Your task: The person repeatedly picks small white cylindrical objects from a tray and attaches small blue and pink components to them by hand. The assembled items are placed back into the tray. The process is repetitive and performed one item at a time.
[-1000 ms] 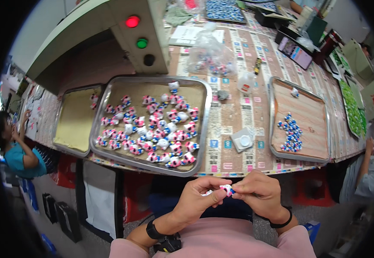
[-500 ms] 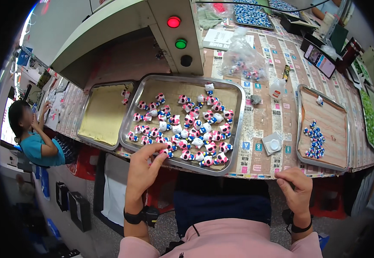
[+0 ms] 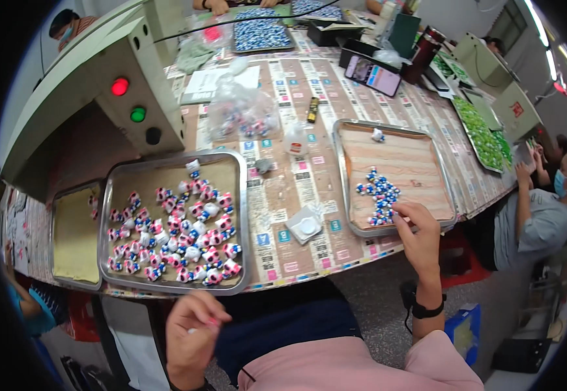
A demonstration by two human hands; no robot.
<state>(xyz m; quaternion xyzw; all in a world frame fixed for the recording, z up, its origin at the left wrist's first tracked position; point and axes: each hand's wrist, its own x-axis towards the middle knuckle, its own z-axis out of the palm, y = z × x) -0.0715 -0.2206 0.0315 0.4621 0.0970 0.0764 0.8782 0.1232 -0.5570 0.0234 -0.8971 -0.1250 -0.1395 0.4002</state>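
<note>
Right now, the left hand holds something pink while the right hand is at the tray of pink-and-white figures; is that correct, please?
Not quite: the head view shows the right hand at the tray of blue-and-white pieces; the left hand does hold something pink.

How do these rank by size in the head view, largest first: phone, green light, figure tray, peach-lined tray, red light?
1. Figure tray
2. Peach-lined tray
3. Phone
Last: red light and green light, too alike to rank.
</note>
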